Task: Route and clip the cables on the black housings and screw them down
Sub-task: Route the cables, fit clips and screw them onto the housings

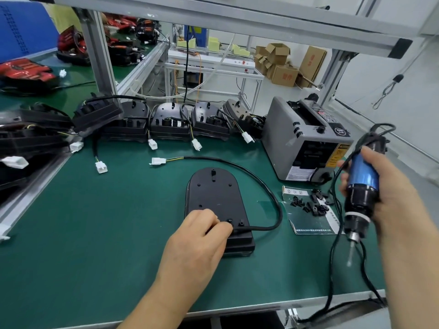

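Observation:
A black housing (215, 198) lies flat on the green mat in front of me. Its black cable (270, 193) loops out from the near end to the right and back to a white connector (158, 161). My left hand (202, 231) rests on the housing's near end, fingers curled, pinching at a small black clip beside the cable exit (230, 221). My right hand (389, 193) grips a blue and black electric screwdriver (361, 186), held bit-down above the mat to the right of the housing.
Small black clips and screws (311, 205) lie on a card right of the housing. A grey tape dispenser (306, 143) stands behind them. A row of black housings (171, 124) with dangling white connectors lines the back; more are stacked at left (28, 138).

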The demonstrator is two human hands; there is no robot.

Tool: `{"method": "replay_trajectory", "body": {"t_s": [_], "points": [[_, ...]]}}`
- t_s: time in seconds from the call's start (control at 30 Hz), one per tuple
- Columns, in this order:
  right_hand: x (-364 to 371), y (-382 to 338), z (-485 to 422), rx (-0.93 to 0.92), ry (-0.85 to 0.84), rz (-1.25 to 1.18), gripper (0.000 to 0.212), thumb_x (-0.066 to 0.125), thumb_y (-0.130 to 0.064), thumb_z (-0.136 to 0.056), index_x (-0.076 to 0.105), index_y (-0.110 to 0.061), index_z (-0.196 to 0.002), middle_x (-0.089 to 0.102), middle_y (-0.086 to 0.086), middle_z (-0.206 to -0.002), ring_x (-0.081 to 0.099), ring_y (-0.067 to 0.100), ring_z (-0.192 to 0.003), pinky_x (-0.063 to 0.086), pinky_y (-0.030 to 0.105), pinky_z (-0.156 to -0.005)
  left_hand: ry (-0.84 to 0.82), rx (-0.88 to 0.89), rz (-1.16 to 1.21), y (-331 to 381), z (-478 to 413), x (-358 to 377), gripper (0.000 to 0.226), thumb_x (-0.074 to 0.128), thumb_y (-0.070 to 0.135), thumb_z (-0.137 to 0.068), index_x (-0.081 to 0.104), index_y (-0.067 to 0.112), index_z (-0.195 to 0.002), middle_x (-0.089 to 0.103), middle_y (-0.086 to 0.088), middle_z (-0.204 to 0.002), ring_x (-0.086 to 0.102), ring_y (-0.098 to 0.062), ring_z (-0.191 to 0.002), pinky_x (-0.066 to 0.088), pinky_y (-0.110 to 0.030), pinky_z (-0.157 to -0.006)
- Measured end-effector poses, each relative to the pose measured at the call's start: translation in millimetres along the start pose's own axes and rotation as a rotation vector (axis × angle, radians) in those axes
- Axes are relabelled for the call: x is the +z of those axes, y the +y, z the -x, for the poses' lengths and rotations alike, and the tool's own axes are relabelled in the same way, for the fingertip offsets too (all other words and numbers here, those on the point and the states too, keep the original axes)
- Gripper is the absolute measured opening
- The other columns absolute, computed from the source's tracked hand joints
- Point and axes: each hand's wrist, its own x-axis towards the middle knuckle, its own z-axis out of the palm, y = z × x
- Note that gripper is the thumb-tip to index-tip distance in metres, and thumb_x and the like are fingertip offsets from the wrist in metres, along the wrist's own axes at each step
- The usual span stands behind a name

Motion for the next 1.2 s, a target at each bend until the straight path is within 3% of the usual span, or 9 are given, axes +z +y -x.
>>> {"method": "replay_trajectory", "body": {"t_s": [0.13, 0.33, 0.47, 1.2], "points": [[42, 5, 9, -0.062, -0.144, -0.233, 0.035, 0.072, -0.027, -0.078, 0.052, -0.009, -0.101, 0.068, 0.007, -0.072, 0.060, 0.015, -0.055, 0.052, 0.023, -0.050, -0.005, -0.005, -0.004, 0, 0, 0, 0.010, 0.064, 0.001, -0.078, 0.065, 0.009, -0.073, 0.053, -0.002, -0.072, 0.056, -0.023, -0.069, 0.050, -0.034, -0.055], [107, 14, 15, -0.249, -0.325, -0.283, 0.045, 0.064, -0.024, -0.085, 0.048, -0.003, -0.121, 0.067, 0.010, -0.089, 0.061, 0.018, -0.063, 0.051, 0.026, -0.053, 0.001, -0.009, -0.001, 0, 1, 1, 0.010, 0.065, 0.001, -0.080, 0.066, 0.009, -0.074, 0.052, -0.003, -0.072, 0.055, -0.023, -0.069, 0.050, -0.034, -0.057], [134, 20, 17, -0.325, -0.395, -0.259, 0.024, 0.060, -0.017, -0.088, 0.047, -0.009, -0.106, 0.063, 0.009, -0.084, 0.056, 0.018, -0.055, 0.049, 0.027, -0.052, -0.002, -0.001, 0.003, -1, 1, 2, 0.011, 0.065, 0.000, -0.079, 0.066, 0.009, -0.074, 0.053, -0.002, -0.073, 0.054, -0.022, -0.069, 0.050, -0.033, -0.058], [154, 35, 25, -0.424, -0.517, -0.084, 0.018, 0.061, -0.017, -0.084, 0.048, -0.014, -0.096, 0.065, 0.009, -0.085, 0.056, 0.021, -0.053, 0.048, 0.031, -0.053, -0.010, -0.008, 0.019, -3, 3, 4, 0.007, 0.065, 0.003, -0.082, 0.068, 0.010, -0.080, 0.054, -0.003, -0.077, 0.055, -0.023, -0.073, 0.050, -0.035, -0.061]]}}
